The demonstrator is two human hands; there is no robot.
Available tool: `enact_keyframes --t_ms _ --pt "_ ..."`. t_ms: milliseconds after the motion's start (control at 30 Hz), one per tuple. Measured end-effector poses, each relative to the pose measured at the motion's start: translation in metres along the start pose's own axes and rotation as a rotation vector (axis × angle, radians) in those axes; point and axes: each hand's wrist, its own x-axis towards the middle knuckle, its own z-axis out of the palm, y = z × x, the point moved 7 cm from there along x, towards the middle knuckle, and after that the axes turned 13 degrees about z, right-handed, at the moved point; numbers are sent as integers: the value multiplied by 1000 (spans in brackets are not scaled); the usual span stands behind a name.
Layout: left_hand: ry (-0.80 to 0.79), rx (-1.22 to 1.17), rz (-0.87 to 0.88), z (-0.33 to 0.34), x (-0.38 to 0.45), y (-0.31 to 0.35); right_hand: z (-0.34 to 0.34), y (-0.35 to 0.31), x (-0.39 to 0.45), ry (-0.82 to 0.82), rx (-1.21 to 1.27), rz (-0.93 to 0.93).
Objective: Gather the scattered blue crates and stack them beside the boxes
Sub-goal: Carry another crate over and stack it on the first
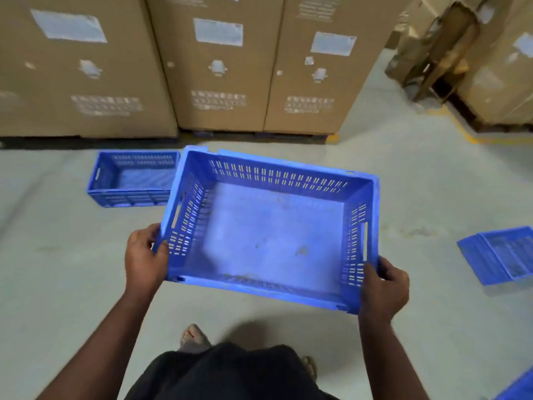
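Note:
I hold an empty blue crate [271,229] in the air in front of me, open side up, tilted slightly down to the right. My left hand [145,256] grips its near-left corner and my right hand [385,284] grips its near-right corner. A second blue crate [132,179] sits upright on the floor just in front of the tall cardboard boxes [219,67], partly hidden behind the held crate. A third blue crate [499,254] lies tipped on the floor at the right edge. The corner of another blue crate [519,388] shows at the bottom right.
Wrapped cardboard goods on a pallet [473,59] stand at the back right, bordered by a yellow floor line [467,134]. The grey concrete floor [57,255] spreads around me. My feet [193,336] are directly below the held crate.

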Motion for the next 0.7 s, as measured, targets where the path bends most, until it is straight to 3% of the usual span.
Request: enact_keyframes --t_ms 167,333,700 --pt "103 41 -181 -114 39 -93 130 -43 -85 -192 -57 -57" --pt "116 89 -252 -196 93 -157 237 -91 -156 -301 -35 -77" --pt "241 -60 -400 -264 288 -313 538 -189 -248 -366 -80 -165"
